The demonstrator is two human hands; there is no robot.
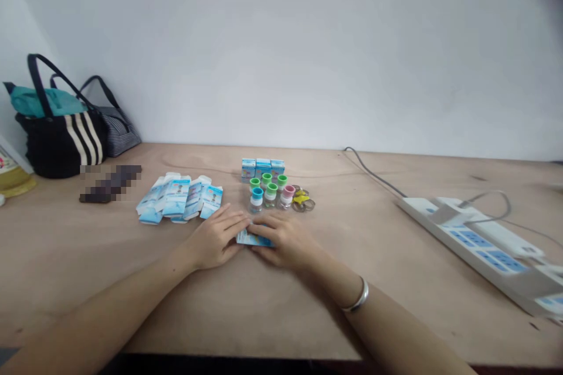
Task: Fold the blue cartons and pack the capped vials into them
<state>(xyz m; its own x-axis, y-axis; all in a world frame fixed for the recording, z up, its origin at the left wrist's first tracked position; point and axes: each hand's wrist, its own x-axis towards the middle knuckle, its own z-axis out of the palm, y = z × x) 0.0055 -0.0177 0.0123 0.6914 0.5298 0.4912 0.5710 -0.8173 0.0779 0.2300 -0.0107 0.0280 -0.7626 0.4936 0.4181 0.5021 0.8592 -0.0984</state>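
"What lay closest to us?"

"Two bare forearms (404,328), reaching in over the table (176,322), with a silver bracelet (362,295) around the right one."

"And the hands?"

"The left hand (219,240) and the right hand (284,239) met over a blue-and-white box (256,239) on the table, covering much of it. The left fingers rested at its left end; the right fingers lay across its top. I couldn't tell whether either hand gripped it or merely pressed it."

"What stood just beyond?"

"Six small bottles (270,190) in a cluster: four with green tops, one blue, one pink. Three upright boxes (263,169) stood side by side behind them. Just to their right lay a yellow thing with loops (301,197), too blurred to name."

"On the left?"

"Overlapping cartons (176,197), blue and white, near the left hand. Farther off stood a black bag (57,146) with white stripes."

"On the right?"

"A white power strip (466,246), well apart from the hands."
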